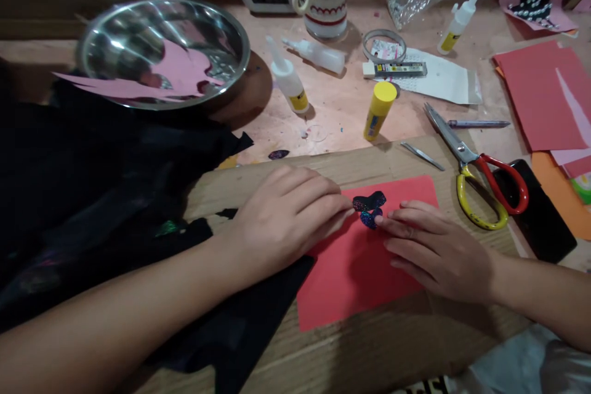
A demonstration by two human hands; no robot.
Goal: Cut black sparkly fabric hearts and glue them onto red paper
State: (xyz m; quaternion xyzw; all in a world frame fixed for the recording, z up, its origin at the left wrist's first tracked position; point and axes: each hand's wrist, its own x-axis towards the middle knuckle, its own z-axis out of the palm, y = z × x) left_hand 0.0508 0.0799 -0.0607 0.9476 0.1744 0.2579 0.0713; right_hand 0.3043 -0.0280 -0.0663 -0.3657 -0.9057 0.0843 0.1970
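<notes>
A red paper sheet (355, 271) lies on brown cardboard. Near its upper edge sit black glittery cutouts: a larger upper piece (369, 201) and a smaller bluish lower piece (370, 218). My left hand (295, 209) comes in from the left, its fingers pressed together at the left edge of the upper cutout; the thumb is mostly hidden. On the right, my right hand (429, 246) rests over the sheet with fingers stretched out and slightly apart. Its index fingertip touches the lower cutout.
Scissors (466, 160) overlap a black phone (538, 209) at right, near tweezers (422, 156). Behind stand a yellow glue stick (379, 111) and glue bottles (290, 83). A steel bowl (120, 24) holds pink paper; black material (92, 178) covers the left side.
</notes>
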